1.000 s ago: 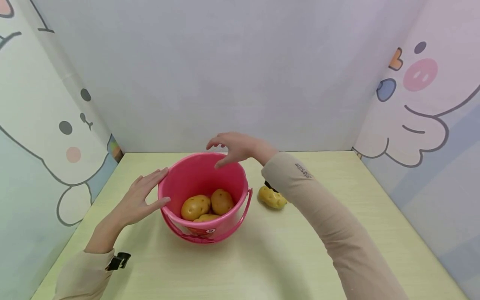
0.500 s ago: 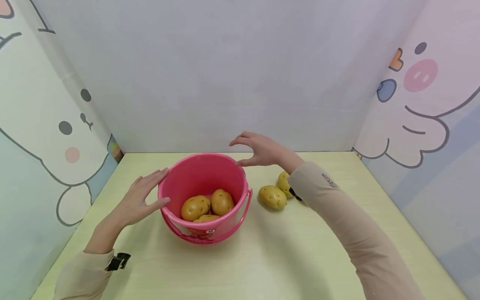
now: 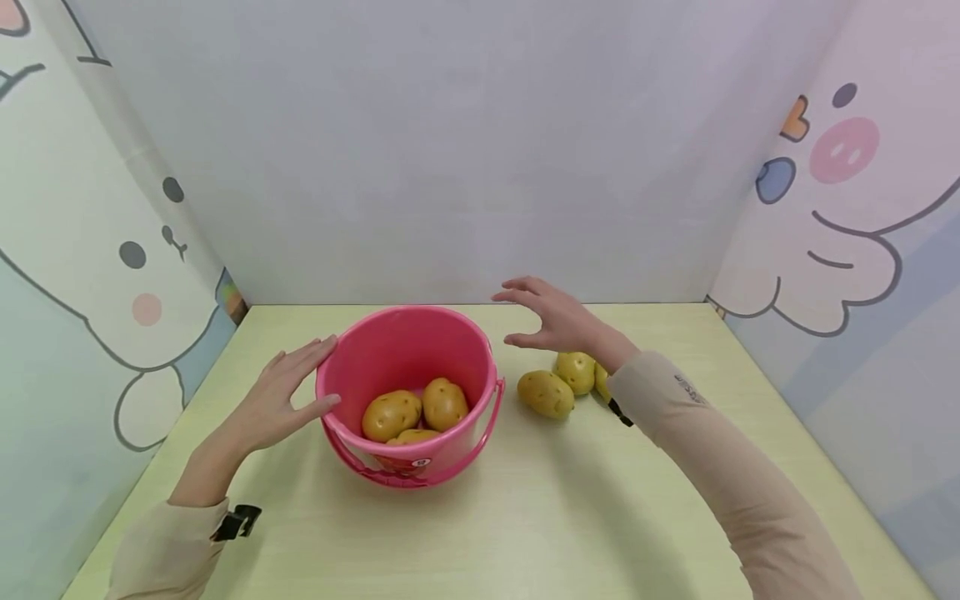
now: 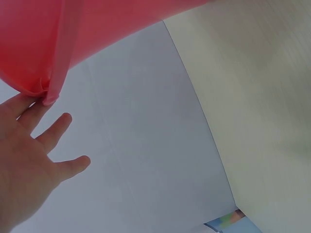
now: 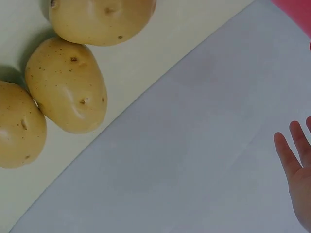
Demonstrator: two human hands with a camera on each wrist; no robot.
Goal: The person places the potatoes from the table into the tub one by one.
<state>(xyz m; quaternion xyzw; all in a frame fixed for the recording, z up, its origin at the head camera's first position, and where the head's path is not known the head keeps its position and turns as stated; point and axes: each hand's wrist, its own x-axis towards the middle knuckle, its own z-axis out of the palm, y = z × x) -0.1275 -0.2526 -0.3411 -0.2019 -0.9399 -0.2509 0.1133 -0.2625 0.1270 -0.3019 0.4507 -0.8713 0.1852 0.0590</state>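
A pink bucket (image 3: 405, 333) with its handle lowered toward the front stands left of centre. Several things lie inside it, among them potatoes (image 3: 392, 415). My left hand (image 3: 281, 396) touches the left rim, fingers fairly straight and thumb by the edge; the left wrist view shows its fingertips at the bucket wall (image 4: 112, 29) by the handle joint. To the right of the bucket, my right hand (image 3: 558, 321) hovers holding nothing, fingers spread and bent loosely. Below it on the table lie three potatoes: a front one (image 3: 546, 394), a middle one (image 3: 576, 372) and one partly hidden by the sleeve (image 3: 602, 383).
The pale yellow table (image 3: 465, 542) meets a plain grey wall (image 3: 480, 167) at the back. Side panels with cartoon animals stand at left (image 3: 67, 208) and right (image 3: 847, 208). Close together, the loose potatoes (image 5: 68, 85) show beside the wall in the right wrist view.
My right hand has moved from above the bucket to the right, over the loose potatoes, bringing more of them into view. The left hand and bucket have stayed put.
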